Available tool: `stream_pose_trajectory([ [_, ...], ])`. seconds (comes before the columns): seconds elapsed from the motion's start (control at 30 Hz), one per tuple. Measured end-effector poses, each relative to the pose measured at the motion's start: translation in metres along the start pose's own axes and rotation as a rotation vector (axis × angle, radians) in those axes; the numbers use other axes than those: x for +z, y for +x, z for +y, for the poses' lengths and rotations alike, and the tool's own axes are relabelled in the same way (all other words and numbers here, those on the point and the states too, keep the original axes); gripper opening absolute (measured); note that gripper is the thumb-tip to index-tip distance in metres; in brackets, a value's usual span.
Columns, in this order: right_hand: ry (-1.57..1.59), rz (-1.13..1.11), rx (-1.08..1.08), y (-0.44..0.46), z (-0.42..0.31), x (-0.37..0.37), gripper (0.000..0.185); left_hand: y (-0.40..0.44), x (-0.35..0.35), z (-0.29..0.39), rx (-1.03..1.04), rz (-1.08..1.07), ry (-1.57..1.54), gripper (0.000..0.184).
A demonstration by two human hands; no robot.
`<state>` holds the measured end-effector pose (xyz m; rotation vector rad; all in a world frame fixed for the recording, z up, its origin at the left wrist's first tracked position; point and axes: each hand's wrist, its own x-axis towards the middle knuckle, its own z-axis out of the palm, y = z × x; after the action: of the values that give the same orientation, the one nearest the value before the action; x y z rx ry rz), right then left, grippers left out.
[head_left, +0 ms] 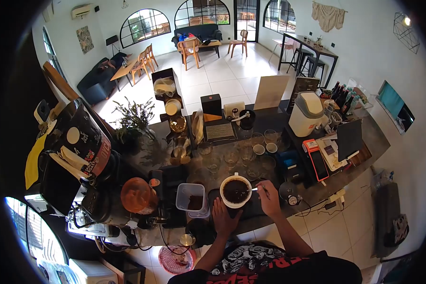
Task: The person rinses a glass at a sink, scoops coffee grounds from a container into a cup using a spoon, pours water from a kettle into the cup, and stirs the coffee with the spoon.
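A white round cup [236,176] stands at the counter's near edge, filled with dark liquid that looks like coffee [235,191]. My right hand [269,199] is closed around the handle of a spoon [253,189], whose lower end is in the liquid. On the cup's near left side, my left hand [225,217] lies with its fingers stretched out and apart, close against the cup; whether it touches the wall I cannot tell. To its left sits a clear plastic container [190,191] with dark grounds inside.
Several clear glasses [231,156] stand beyond the cup. A grinder with an orange hopper [138,195] is at the left. A card terminal [315,160] and a white dispenser [306,113] occupy the right. A pink basket [176,259] is on the floor.
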<state>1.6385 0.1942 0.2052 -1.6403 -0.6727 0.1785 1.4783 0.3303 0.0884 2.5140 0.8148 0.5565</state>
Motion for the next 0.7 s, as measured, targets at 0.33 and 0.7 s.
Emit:
stream_pose_trajectory([
  [0.33,0.192,0.145,0.163,-0.014,-0.005,0.016,0.017,-0.001,0.001,-0.005,0.049,0.017,-0.044,0.106],
  [0.7,0.129,0.099,0.18,-0.015,-0.003,0.011,0.025,-0.001,-0.003,-0.007,0.065,0.002,-0.069,0.1],
])
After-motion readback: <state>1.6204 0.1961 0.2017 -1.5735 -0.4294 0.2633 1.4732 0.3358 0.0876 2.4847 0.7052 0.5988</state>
